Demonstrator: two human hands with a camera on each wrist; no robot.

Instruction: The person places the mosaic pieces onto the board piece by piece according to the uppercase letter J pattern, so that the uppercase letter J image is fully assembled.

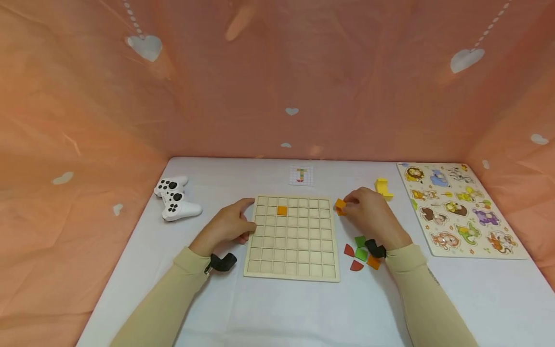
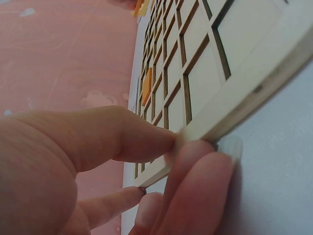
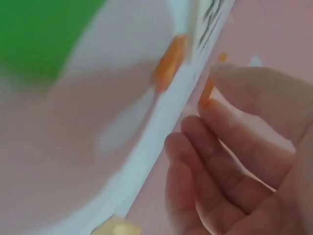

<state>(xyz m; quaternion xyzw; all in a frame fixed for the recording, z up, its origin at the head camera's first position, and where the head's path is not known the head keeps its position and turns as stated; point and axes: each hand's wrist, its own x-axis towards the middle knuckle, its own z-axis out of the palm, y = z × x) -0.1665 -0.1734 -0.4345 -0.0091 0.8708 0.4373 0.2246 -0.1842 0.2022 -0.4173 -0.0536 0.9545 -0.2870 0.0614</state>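
Note:
A pale wooden grid board (image 1: 290, 279) lies on the table, with one orange square tile (image 1: 282, 210) in a cell of its second row. At the board's left edge, my left hand (image 1: 229, 222) pinches the rim between thumb and curled fingers, its index finger reaching to the far corner. Right of the board, my right hand (image 1: 368, 212) pinches another orange square tile (image 1: 340, 203) between thumb and index finger; in the right wrist view this tile (image 3: 209, 88) shows edge-on. Below it, a further orange tile (image 3: 170, 63) lies on the table.
Near my right wrist lie green squares (image 1: 361, 254), red quarter-circles (image 1: 357, 265) and an orange tile (image 1: 373, 262). Behind the board is a card (image 1: 301, 176) with a coloured J. A yellow block (image 1: 383, 189) and animal puzzle (image 1: 464, 209) are right; a white game controller (image 1: 182, 209) is left.

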